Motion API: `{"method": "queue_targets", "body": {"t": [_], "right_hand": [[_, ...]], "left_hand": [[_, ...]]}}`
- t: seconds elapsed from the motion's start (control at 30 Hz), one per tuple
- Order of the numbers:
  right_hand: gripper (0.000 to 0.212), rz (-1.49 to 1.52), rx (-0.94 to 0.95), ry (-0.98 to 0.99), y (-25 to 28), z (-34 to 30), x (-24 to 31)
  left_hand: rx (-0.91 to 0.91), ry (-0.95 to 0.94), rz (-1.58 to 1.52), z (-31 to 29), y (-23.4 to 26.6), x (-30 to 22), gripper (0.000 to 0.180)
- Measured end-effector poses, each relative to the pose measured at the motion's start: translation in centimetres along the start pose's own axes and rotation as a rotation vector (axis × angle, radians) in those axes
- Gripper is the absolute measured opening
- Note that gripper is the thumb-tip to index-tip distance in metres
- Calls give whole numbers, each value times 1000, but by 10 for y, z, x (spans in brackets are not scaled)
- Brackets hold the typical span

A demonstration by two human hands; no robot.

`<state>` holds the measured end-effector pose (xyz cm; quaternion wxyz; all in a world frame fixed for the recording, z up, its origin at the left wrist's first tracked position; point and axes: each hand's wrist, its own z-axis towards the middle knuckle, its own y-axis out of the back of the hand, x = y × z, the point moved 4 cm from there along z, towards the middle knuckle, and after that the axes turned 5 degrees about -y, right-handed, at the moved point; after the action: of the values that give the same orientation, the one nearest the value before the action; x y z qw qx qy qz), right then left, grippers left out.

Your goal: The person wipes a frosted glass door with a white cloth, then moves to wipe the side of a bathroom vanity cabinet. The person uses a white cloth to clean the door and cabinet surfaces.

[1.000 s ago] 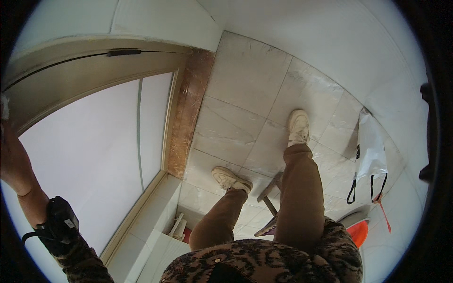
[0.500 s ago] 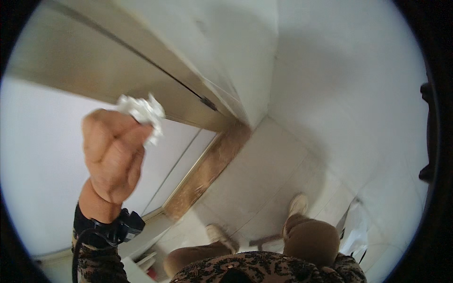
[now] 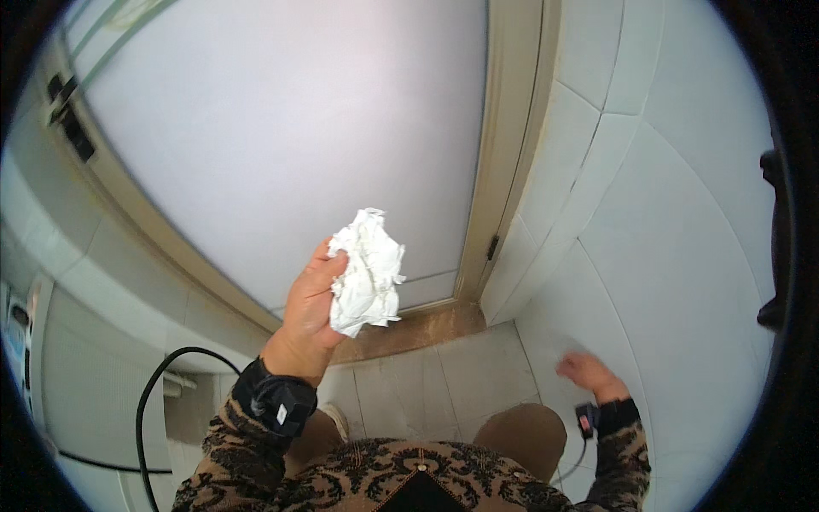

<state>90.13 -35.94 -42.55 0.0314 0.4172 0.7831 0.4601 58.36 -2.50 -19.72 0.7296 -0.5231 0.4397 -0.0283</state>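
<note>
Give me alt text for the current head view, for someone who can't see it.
The left hand holds a crumpled white tissue-like wad in front of a beige-framed door with a smooth pale panel. The right hand, slightly blurred, is at lower right near a pale tiled wall.

I can read no words or numbers. A small white label on the black wrist device at my left, and a reddish patch on the right wrist device, are too small to make out.
</note>
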Motion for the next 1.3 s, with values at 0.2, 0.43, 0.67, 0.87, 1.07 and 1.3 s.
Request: {"method": "queue_targets", "body": {"t": [0.2, 0.43, 0.67, 0.87, 1.07, 1.3], "right_hand": [[40, 1044, 316, 719, 65, -60, 271], [39, 1266, 261, 592, 22, -96, 288], [37, 585, -729, 372, 175, -63, 259], [32, 107, -1674, 823, 438, -117, 321], [24, -266, -2301, 549, 563, -151, 377], [28, -437, -2175, 997, 516, -79, 374]], "left_hand": [[-25, 117, 85, -62, -3, 40, 23], [-42, 98, 302, -100, 16, 98, 25], [67, 179, 1241, -74, 132, 85, 43], [496, 395, 1737, -71, 166, 105, 56], [586, 507, 1677, -86, 184, 112, 57], [575, 575, 1649, -83, 161, 93, 54]]}}
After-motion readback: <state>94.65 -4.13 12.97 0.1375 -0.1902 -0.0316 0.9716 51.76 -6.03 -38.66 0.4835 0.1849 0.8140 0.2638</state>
